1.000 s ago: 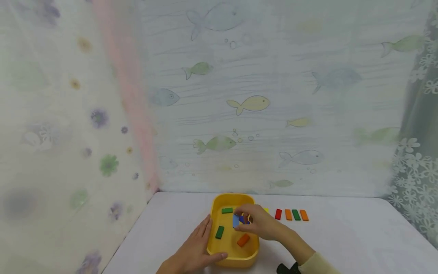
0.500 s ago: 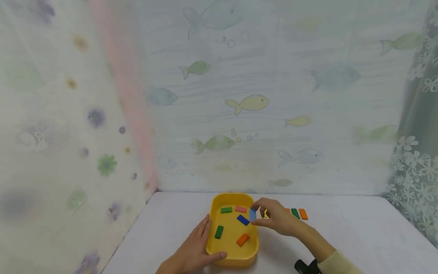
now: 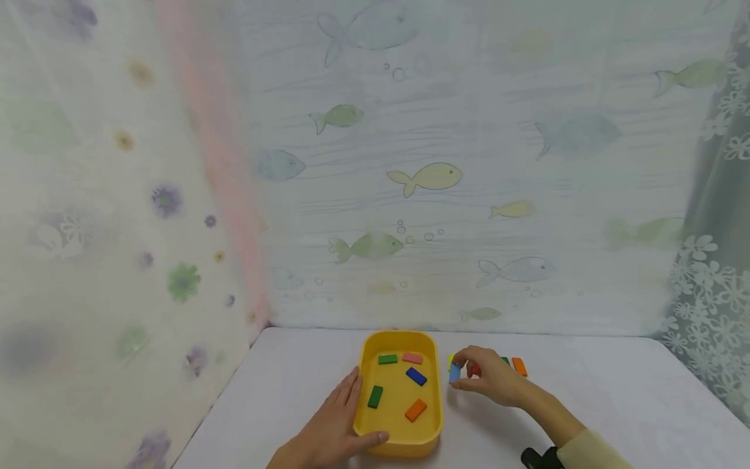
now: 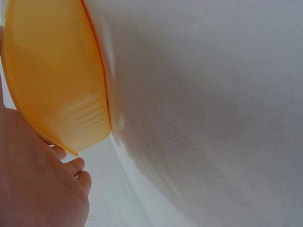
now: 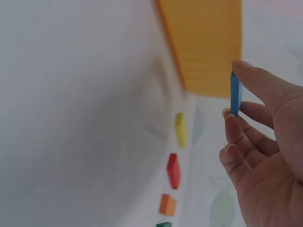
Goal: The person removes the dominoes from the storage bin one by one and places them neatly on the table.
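Note:
My right hand (image 3: 492,379) pinches a light blue rectangular block (image 3: 455,373) between thumb and fingertips, just right of a yellow plastic tub (image 3: 403,449). In the right wrist view the block stands upright in the pinch, above the white table. My left hand (image 3: 328,423) rests against the tub's left side, fingers laid straight along the rim and thumb over the near left corner. Inside the tub lie several blocks: two green, one pink (image 3: 413,358), one dark blue (image 3: 416,376) and one orange (image 3: 415,410).
Right of the tub, a row of blocks lies on the table: yellow (image 5: 180,130), red (image 5: 173,171), orange (image 5: 167,205), green (image 5: 164,224) and another orange (image 3: 519,366). My right hand partly covers this row in the head view. Behind the table hangs a fish-patterned curtain (image 3: 433,228).
My right hand has carried the light blue block from over the tub rightward past its rim. The pink and dark blue blocks have come into full view. The left hand stays at the tub.

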{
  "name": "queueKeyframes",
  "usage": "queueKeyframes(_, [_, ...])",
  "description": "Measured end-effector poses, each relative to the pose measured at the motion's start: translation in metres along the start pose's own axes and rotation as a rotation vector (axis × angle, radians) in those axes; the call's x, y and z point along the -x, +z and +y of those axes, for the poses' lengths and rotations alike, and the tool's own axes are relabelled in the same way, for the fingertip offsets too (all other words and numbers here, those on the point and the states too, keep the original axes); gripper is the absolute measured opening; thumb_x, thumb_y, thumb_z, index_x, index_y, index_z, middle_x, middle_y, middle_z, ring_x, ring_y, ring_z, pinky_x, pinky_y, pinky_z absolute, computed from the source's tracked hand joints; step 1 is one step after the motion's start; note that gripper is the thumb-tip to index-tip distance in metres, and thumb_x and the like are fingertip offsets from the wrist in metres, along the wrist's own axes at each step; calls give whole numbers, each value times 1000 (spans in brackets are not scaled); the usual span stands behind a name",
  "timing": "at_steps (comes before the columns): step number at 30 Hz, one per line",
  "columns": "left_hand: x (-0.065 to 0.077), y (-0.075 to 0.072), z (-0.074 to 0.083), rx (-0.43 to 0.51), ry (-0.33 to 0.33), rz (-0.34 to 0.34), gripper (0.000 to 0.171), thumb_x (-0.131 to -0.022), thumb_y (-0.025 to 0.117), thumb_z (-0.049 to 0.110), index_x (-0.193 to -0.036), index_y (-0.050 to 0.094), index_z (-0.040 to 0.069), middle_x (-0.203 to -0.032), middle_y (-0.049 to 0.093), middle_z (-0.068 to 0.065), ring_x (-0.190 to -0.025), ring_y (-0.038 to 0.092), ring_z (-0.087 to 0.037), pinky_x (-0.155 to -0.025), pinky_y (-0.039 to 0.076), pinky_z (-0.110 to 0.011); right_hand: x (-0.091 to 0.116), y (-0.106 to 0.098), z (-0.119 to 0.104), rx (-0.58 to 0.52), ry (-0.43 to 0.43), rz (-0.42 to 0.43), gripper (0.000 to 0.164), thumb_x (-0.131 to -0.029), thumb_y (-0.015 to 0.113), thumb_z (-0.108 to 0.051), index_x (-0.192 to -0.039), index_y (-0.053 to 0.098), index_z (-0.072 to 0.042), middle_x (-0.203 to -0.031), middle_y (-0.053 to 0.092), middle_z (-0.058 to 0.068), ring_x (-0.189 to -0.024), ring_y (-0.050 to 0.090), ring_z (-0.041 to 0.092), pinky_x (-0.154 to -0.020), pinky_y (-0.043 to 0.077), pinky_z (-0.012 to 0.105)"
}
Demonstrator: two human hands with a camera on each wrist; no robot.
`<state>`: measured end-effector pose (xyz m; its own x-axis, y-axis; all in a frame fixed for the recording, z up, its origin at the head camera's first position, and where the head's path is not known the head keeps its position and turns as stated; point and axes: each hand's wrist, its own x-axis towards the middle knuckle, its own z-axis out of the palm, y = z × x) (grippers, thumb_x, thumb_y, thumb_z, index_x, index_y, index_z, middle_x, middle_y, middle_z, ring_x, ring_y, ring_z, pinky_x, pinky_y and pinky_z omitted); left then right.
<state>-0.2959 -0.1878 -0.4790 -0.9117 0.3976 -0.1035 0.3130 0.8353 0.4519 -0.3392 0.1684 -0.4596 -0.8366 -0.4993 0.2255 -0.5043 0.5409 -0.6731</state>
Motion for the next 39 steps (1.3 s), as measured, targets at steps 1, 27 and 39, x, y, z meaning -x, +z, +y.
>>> queueKeyframes(1, [0, -1, 0, 0, 4, 4, 117, -86, 54, 81, -164, 14, 5, -172, 7, -11, -155, 21, -35, -120, 25, -62, 0, 1, 2, 4, 14, -6, 36, -91, 80, -26, -115, 66, -2, -104, 65, 3, -84, 56, 17, -68, 48, 23])
queueKeyframes(27, [-1, 1, 0, 21, -14, 3, 117, -85, 55, 81, -165, 13, 7, -173, 7, -9, -155, 20, -34, -119, 26, -64, -16, 21, 29, 113, 139, -125, 37, -87, 84, -24, -116, 72, -4, -100, 60, -1, -86, 53, 15, -73, 50, 24])
queueKeyframes(39, [0, 1, -1, 2, -8, 5, 118, -85, 54, 82, -165, 12, 7, -173, 6, -9, -155, 21, -34, -119, 26, -63, -16, 18, 29, 86, 109, -149, 36, -88, 83, -22, -116, 70, -3, -104, 60, 2, -88, 54, 19, -73, 50, 25])
